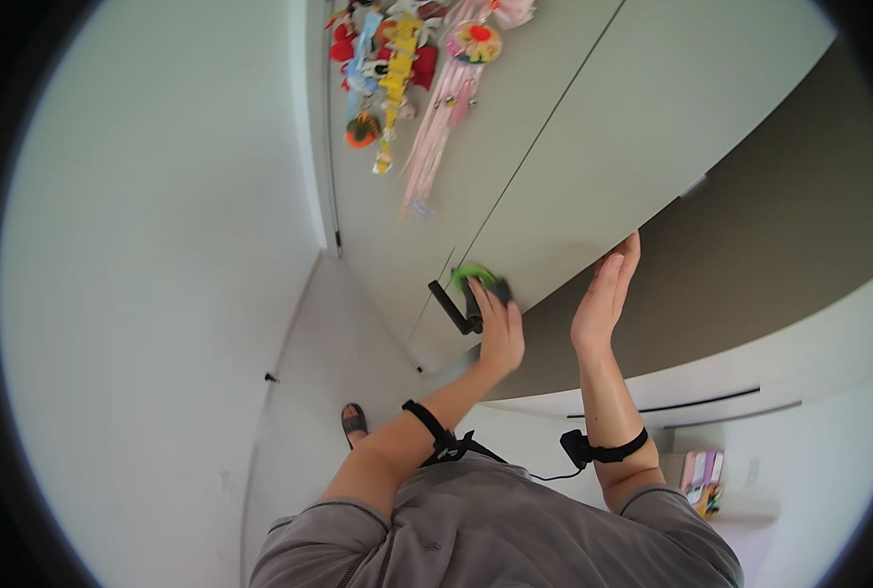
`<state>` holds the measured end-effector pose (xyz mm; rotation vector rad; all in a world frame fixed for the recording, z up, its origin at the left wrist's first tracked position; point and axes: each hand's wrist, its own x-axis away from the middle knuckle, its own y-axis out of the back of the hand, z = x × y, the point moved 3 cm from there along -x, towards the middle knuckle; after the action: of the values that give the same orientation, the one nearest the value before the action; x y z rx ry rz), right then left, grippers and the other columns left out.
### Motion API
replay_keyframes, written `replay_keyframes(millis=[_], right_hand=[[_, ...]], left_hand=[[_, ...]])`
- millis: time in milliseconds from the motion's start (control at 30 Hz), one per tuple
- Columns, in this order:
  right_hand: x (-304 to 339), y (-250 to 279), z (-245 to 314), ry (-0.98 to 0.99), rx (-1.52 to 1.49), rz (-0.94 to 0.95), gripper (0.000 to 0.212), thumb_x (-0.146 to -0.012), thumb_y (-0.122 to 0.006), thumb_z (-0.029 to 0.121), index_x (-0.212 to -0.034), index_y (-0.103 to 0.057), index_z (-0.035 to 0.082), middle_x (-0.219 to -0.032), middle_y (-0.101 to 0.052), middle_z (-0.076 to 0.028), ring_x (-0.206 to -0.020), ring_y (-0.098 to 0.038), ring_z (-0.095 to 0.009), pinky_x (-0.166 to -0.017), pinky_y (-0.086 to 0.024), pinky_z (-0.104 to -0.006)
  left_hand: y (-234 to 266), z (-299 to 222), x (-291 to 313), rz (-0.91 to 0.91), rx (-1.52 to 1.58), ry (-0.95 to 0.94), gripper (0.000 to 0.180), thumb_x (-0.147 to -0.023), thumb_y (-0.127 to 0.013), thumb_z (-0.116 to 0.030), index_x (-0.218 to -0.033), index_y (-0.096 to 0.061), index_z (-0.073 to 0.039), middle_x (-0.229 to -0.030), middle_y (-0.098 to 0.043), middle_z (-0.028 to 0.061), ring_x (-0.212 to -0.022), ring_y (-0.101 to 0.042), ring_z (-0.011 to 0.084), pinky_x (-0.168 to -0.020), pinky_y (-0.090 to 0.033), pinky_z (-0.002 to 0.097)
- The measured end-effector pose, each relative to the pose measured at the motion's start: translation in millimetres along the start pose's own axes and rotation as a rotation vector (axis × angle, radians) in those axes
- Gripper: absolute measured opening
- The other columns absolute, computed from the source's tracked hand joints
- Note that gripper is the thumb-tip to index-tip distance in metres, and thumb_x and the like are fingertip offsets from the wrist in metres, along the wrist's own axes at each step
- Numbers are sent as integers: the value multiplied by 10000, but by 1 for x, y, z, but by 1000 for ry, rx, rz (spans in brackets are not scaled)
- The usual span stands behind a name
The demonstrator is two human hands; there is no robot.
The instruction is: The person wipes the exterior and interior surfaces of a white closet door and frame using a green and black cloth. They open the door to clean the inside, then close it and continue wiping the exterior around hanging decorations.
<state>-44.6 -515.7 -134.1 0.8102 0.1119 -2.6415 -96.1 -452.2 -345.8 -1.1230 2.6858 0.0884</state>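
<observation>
My left hand (500, 331) presses a green and dark grey pad (474, 274), perhaps a cloth or sponge, against a pale door (573, 216). The pad is smeared by motion, so its exact kind does not show. Just left of those fingers a black lever handle (448, 306) sticks out from the door. My right hand (605, 294) lies along the door's edge, fingers stretched out together and palm turned toward the left; no object shows in it.
Hair ornaments and ribbons (397, 69) hang on the door's upper left part. A white wall (152, 294) rises on the left. My sandalled foot (355, 419) stands on the pale floor. A brown surface (750, 235) lies beyond the door edge, and a shelf with books (701, 470) is at lower right.
</observation>
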Motion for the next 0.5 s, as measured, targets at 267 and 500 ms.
replay_keyframes(millis=[267, 500], right_hand=[[2, -5, 12, 37, 65, 118, 839, -1216, -384, 450, -1749, 21, -56, -1823, -142, -244, -1678, -191, -351, -1357, -148, -465], [4, -11, 6, 79, 84, 64, 869, -1212, -395, 487, -1749, 32, -45, -1813, -122, -252, -1671, -186, -358, -1352, -151, -495]], left_hand=[[37, 18, -75, -240, 114, 291, 925, -1212, -173, -582, -1705, -26, 188, -1811, 73, 401, -1715, 58, 482, -1405, -11, 500], [-15, -18, 22, -54, -121, 123, 772, -1227, -247, -368, -1572, -176, 319, -1741, 89, 509, -1666, 58, 620, -1385, -61, 574]])
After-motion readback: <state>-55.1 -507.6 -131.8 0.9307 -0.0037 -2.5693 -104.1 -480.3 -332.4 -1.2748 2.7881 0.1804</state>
